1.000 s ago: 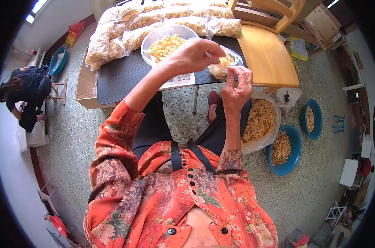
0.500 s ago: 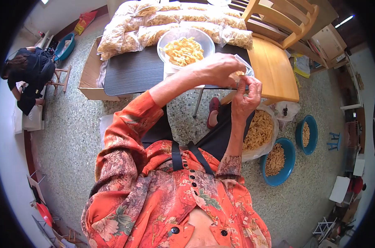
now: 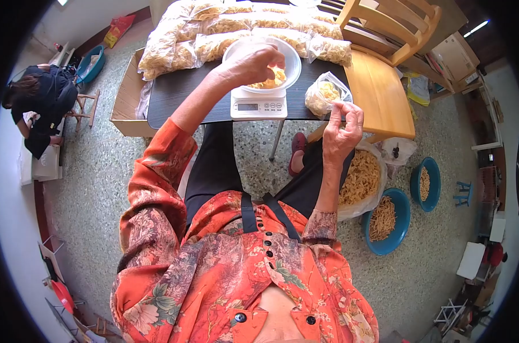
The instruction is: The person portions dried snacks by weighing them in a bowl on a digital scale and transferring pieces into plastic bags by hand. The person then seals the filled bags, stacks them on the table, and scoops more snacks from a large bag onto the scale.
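Observation:
My left hand [image 3: 255,64] is inside a translucent plastic bowl [image 3: 293,67], its fingers curled down on yellow crispy snack pieces [image 3: 275,78]. The fingertips are partly hidden. Under the bowl is a white digital kitchen scale [image 3: 258,106]. With thumb and fingers together, my right hand [image 3: 343,127] pinches the rim of a clear plastic bag [image 3: 322,98]. This bag stands at the table's right edge, its mouth partly open, with some of the same pieces in it.
Filled snack bags [image 3: 225,26] are piled along the back of the dark table [image 3: 173,103]. A wooden chair [image 3: 379,86] adjoins its right side. Below are a large sack of snacks [image 3: 359,177] and blue basins [image 3: 394,246]. Another person [image 3: 42,103] sits far left.
My left hand has moved left from the bag to the bowl, uncovering the bag and scale. My right hand still pinches the bag's rim.

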